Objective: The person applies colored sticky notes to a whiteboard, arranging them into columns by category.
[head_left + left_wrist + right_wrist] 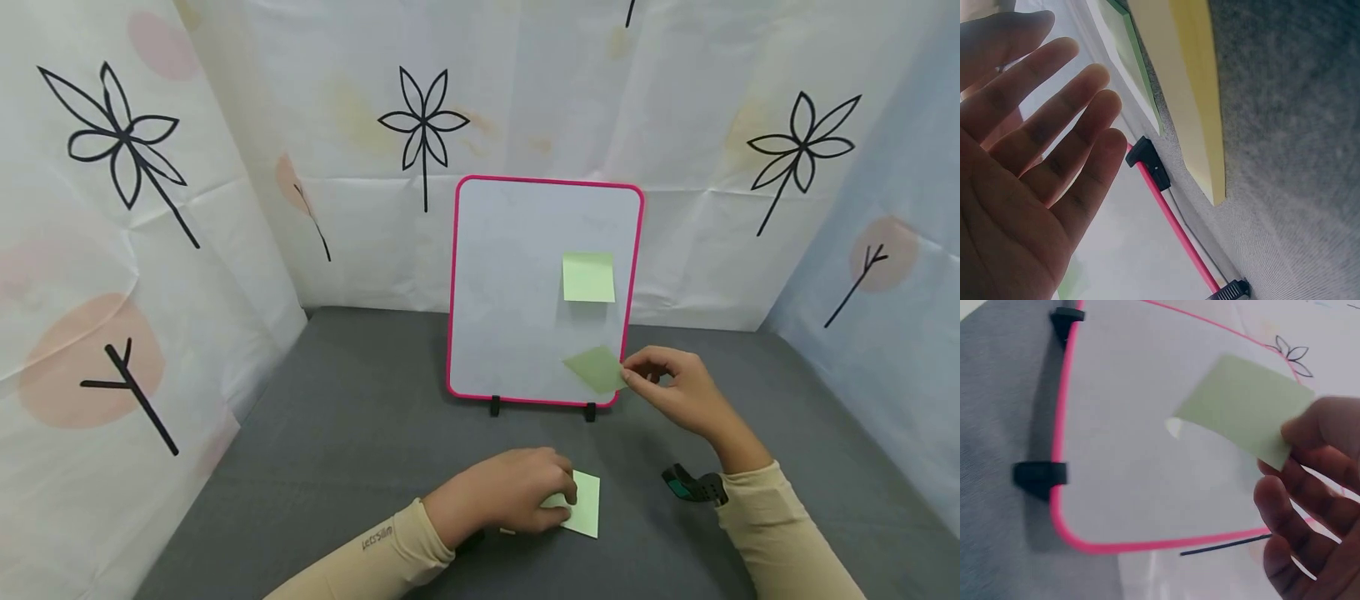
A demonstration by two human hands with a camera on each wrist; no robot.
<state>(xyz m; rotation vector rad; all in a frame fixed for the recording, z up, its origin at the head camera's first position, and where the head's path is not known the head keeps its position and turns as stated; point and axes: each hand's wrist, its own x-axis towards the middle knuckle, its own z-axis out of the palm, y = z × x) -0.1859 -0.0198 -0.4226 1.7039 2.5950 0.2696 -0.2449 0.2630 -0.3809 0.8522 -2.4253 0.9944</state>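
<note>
My right hand [678,392] pinches a light green sticky note [597,369] by one corner between thumb and fingers. The note hangs tilted in front of the lower right part of a pink-framed whiteboard [517,283]. Another green sticky note [588,277] is stuck on the board above it. Low over the table, my left hand [517,492] partly covers a green sticky note pad [587,505]; its fingers look relaxed and hold nothing in the left wrist view. A yellow sticky note pad [1200,106] lies beside the green one, mostly hidden under that hand in the head view.
Black feet [590,412] support the whiteboard on the grey tabletop [360,408]. A dark wristband [693,485] hangs at the right wrist. White cloth [337,225] with flower drawings encloses the table at the back and sides.
</note>
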